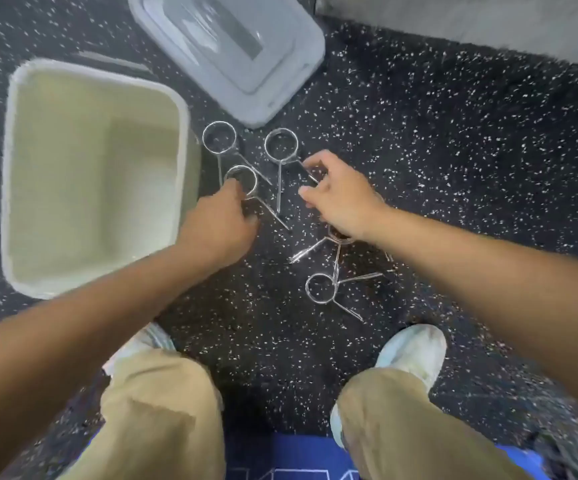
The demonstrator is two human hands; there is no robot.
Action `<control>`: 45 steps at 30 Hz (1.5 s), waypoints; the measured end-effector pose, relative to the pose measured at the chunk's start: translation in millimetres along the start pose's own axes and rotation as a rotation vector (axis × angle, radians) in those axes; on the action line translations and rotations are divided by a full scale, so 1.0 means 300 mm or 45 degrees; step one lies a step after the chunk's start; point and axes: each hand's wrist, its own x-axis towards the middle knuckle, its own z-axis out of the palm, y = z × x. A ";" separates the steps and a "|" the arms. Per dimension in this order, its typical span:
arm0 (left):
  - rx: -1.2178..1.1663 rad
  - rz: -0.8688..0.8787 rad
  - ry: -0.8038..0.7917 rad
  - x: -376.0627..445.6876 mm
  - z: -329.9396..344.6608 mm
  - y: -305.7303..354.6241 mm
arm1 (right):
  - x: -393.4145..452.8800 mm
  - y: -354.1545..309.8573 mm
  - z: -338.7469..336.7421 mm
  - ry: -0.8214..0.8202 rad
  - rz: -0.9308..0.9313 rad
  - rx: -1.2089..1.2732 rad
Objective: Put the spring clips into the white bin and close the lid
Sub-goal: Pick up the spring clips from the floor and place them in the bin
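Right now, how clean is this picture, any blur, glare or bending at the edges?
Head view: soft motion blur overall, worst on both forearms and trouser legs at the bottom; wide-angle bending bows the white bin rim; a pale sheen lies on the grey lid; the spring clips glint but stay readable; left hand and right hand are fairly sharp.

The lid (232, 53) at the top of the frame is cut off by the upper edge, so its far end is out of sight. The right hand (343, 199) covers the ring of one spring clip (318, 247) at centre right, and whether its fingers pinch the leg of the upper clip (281, 147) is too blurred to tell. The left hand (221, 223) hides part of another clip's ring (242, 178), its grip unclear.
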 end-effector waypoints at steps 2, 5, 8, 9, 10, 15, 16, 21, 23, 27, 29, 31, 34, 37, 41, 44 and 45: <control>0.251 0.079 0.095 0.055 0.028 -0.014 | 0.061 0.016 0.027 0.038 -0.109 -0.176; 0.430 0.133 0.082 0.120 0.055 -0.024 | 0.147 0.028 0.063 0.040 -0.165 -0.321; 0.571 0.156 0.058 0.167 0.074 -0.026 | 0.213 0.035 0.085 0.059 -0.213 -0.443; 0.597 0.183 0.081 0.184 0.078 -0.029 | 0.234 0.037 0.092 0.074 -0.241 -0.488; 0.624 0.200 0.103 0.196 0.082 -0.029 | 0.247 0.035 0.097 0.087 -0.263 -0.553; 0.735 0.282 0.172 0.255 0.092 -0.043 | 0.295 0.033 0.114 0.219 -0.402 -0.847; 0.774 0.284 0.176 0.269 0.089 -0.046 | 0.304 0.034 0.110 0.241 -0.400 -0.892; 0.984 0.383 0.118 0.297 0.078 -0.026 | 0.331 0.038 0.103 0.261 -0.474 -1.036; 0.998 0.402 0.080 0.297 0.074 -0.013 | 0.334 0.039 0.094 0.253 -0.488 -1.095; 0.953 0.438 0.063 0.283 0.041 0.016 | 0.329 0.040 0.052 0.248 -0.520 -1.190; 0.956 0.467 0.077 0.260 0.015 0.032 | 0.318 0.043 0.024 0.251 -0.544 -1.232; 0.979 0.512 0.097 0.230 -0.024 0.042 | 0.303 0.038 -0.012 0.244 -0.586 -1.232; 1.031 0.583 0.137 0.169 -0.101 0.048 | 0.261 0.015 -0.068 0.227 -0.679 -1.170; 1.033 0.602 0.191 0.093 -0.180 0.050 | 0.200 -0.026 -0.105 0.238 -0.727 -1.133; 0.886 0.640 0.402 -0.019 -0.281 0.002 | 0.118 -0.108 -0.111 0.268 -0.812 -1.053; 0.818 0.593 0.478 -0.092 -0.333 -0.059 | 0.064 -0.181 -0.086 0.272 -0.885 -1.064; 0.778 0.596 0.502 -0.110 -0.346 -0.077 | 0.049 -0.202 -0.081 0.270 -0.913 -1.044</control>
